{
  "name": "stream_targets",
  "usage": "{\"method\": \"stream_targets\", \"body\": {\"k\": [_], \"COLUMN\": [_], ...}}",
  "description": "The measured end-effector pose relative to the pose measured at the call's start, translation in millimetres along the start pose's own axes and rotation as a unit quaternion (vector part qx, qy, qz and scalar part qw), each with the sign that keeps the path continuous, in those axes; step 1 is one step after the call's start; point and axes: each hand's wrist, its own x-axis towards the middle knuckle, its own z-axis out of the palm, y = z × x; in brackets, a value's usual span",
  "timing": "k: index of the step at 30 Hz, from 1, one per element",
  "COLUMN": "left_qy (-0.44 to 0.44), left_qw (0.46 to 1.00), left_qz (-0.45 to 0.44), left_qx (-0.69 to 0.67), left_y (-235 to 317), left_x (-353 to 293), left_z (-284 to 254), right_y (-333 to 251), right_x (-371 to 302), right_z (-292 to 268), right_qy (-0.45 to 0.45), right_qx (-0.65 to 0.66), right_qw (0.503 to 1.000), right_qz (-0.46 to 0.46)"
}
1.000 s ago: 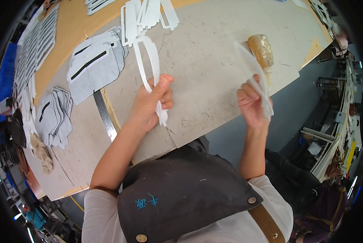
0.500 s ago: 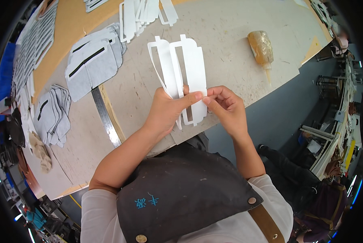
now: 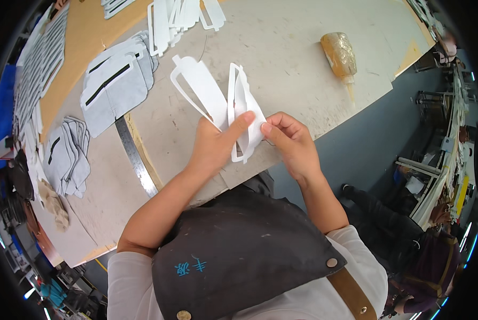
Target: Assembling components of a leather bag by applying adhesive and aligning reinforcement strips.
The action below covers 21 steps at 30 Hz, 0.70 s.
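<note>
Two white slotted sheet pieces are held above the table's near edge. My left hand (image 3: 212,141) is closed around their lower part, its thumb laid over the right-hand piece. The left piece (image 3: 204,85) leans up and to the left, with a long narrow window along one side. The right piece (image 3: 252,109) is bowed, and its thin frame strip stands apart from the wider panel. Thumb and fingers of my right hand (image 3: 292,138) pinch this piece's right edge. My left fingers are mostly hidden behind the pieces.
More white slotted pieces (image 3: 183,18) lie at the far side of the table (image 3: 281,48). Grey panels with black slits (image 3: 116,80) and a smaller grey stack (image 3: 68,157) lie left, near a metal ruler (image 3: 135,154). An amber squeeze bottle (image 3: 339,56) lies at right.
The two white pieces have spread apart: the left one tilts further left, while the right one now bends between my hands. Both hands keep their hold.
</note>
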Motion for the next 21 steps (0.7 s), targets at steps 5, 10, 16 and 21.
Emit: {"method": "stream_targets", "body": {"k": [5,10,16,21], "left_qy": [-0.040,-0.067,-0.102,-0.214], "left_qw": [0.999,0.996,0.993,0.974], "left_qz": [-0.016,-0.034,-0.010,-0.074], "left_qx": [0.000,-0.040,-0.064,-0.003], "left_y": [-2.3,3.8,7.0,15.8], "left_x": [4.4,0.4,-3.7,-4.1], "left_z": [-9.2,-8.3,-5.4,-8.0], "right_y": [11.4,3.1,2.9,-7.5], "right_x": [6.5,7.1,11.2,12.4], "right_z": [-5.2,-12.4,-19.7,-24.1], "right_qy": [-0.082,-0.138,-0.128,-0.042], "right_qx": [0.166,0.252,0.323,0.268], "right_qw": [0.982,0.956,0.936,0.962], "right_qz": [0.027,0.066,0.061,0.019]}}
